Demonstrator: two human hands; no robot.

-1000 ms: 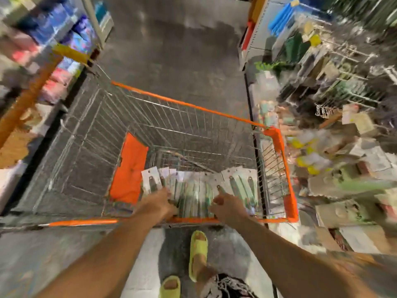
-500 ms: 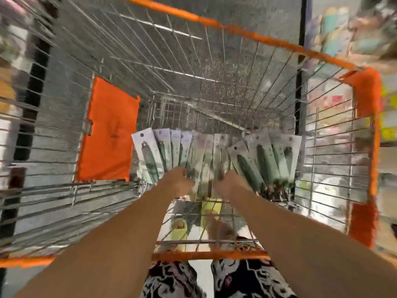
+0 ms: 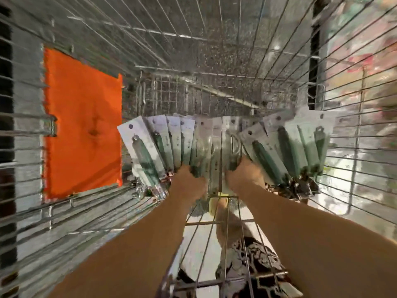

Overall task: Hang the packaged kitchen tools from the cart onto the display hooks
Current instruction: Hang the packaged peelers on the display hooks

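Observation:
Several packaged kitchen tools (image 3: 268, 151), white cards with dark green handles, stand fanned in a row at the near end of the wire cart (image 3: 193, 67). Both my arms reach down into the cart. My left hand (image 3: 189, 179) grips the lower ends of the packages left of the middle. My right hand (image 3: 245, 173) grips packages just right of the middle. My fingers are hidden among the cards. The picture is blurred by motion. The display hooks are out of view.
An orange flap (image 3: 83, 123) lies against the cart's left side. The cart's wire walls rise on all sides, with the speckled floor (image 3: 214, 46) seen through them. Blurred shelf goods (image 3: 369, 61) show through the right wall. My legs show below through the near wire grid.
My head has dropped closer into the cart, so the packages fill more of the view. Both hands have closed in on the middle of the fanned row.

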